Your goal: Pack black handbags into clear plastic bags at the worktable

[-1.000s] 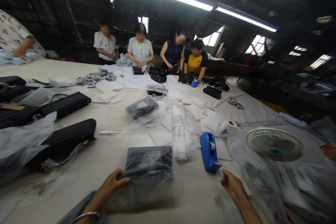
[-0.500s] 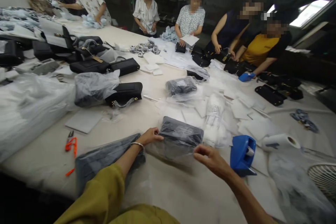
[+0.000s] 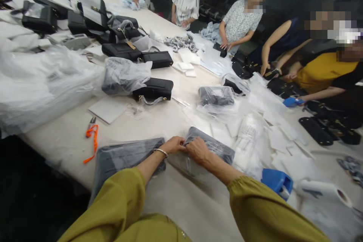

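A black handbag in a clear plastic bag (image 3: 219, 147) lies in front of me, its loose plastic opening toward my body. At the near left corner of the plastic, my left hand (image 3: 175, 145), with a bangle at the wrist, pinches the edge. My right hand (image 3: 197, 149) is closed on the same plastic, right beside the left, and covers part of the black handbag. A second plastic-wrapped black bag (image 3: 124, 159) lies to the left, partly under my left forearm.
Orange-handled thread snips (image 3: 92, 130) lie at left. A blue tape dispenser (image 3: 276, 182) and a white roll (image 3: 323, 193) stand at right. Black handbags (image 3: 154, 89) and a heap of plastic bags (image 3: 51, 79) fill the left. Several co-workers (image 3: 241, 22) stand across the table.
My right hand has moved left across the plastic, from its right corner to beside my left hand. The view has turned, so the table scene shifts.
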`<action>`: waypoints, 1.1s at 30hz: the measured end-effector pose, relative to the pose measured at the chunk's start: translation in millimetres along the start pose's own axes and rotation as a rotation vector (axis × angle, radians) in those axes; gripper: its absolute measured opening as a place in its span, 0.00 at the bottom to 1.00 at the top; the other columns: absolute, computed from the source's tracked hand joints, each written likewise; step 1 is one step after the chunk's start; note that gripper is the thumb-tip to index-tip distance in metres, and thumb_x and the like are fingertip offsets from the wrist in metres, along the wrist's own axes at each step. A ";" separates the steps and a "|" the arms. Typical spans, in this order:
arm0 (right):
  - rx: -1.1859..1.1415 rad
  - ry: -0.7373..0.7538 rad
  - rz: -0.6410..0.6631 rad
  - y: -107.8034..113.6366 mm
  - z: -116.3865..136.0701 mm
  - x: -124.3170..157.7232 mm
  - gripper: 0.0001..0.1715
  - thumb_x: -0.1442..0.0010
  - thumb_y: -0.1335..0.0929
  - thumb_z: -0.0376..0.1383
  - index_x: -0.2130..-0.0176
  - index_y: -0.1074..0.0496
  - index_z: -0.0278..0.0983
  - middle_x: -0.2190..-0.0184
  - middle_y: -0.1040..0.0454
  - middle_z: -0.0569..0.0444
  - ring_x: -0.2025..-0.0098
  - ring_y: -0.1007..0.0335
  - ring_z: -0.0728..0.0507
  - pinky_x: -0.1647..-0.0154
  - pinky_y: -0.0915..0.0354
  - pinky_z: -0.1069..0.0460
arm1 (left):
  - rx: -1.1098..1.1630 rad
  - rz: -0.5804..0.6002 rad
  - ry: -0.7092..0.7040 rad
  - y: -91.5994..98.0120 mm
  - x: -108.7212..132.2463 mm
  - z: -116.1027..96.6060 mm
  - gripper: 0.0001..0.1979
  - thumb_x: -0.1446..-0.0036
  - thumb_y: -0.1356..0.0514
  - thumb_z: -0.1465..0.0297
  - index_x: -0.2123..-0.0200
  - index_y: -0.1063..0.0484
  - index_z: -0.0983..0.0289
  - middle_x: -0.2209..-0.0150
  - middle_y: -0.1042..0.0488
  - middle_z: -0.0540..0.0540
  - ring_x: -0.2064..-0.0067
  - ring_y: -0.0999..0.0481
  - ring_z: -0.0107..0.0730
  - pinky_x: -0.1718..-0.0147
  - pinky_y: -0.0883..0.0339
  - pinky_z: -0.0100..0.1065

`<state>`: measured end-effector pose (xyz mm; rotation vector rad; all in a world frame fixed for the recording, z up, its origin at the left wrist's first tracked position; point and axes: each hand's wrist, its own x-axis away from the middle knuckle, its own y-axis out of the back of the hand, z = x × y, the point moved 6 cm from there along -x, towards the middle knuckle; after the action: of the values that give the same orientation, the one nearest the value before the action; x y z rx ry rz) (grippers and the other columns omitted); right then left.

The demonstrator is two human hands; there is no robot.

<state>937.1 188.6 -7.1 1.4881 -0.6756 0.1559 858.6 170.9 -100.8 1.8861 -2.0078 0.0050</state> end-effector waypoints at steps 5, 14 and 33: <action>0.080 -0.009 -0.043 -0.4 1.7 8.7 0.15 0.36 0.40 0.26 0.55 0.27 0.29 0.65 0.20 0.37 0.60 0.25 0.36 0.58 0.39 0.44 | 0.057 0.098 -0.070 -10.3 3.3 -0.7 0.09 0.55 0.38 0.64 0.73 0.28 0.64 0.75 0.33 0.46 0.69 0.37 0.29 0.70 0.46 0.30; 0.099 0.330 -0.127 -2.1 -1.6 1.5 0.11 0.33 0.39 0.32 0.60 0.28 0.37 0.70 0.22 0.51 0.64 0.31 0.42 0.55 0.44 0.46 | 0.021 0.149 -0.082 -11.4 8.8 -1.8 0.07 0.53 0.41 0.66 0.73 0.27 0.63 0.75 0.30 0.47 0.68 0.34 0.32 0.68 0.44 0.31; -0.205 0.075 -0.499 -36.4 -42.6 8.9 0.47 0.42 0.34 0.59 0.33 0.44 0.39 0.31 0.45 0.43 0.28 0.58 0.30 0.29 0.61 0.31 | -0.070 0.094 0.017 -4.1 10.1 -4.4 0.15 0.55 0.40 0.60 0.79 0.43 0.61 0.79 0.47 0.44 0.72 0.47 0.28 0.73 0.57 0.33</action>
<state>975.9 222.2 -31.4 1.4011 -0.2365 -0.2341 863.4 161.9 -94.9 1.7422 -2.0561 -0.0240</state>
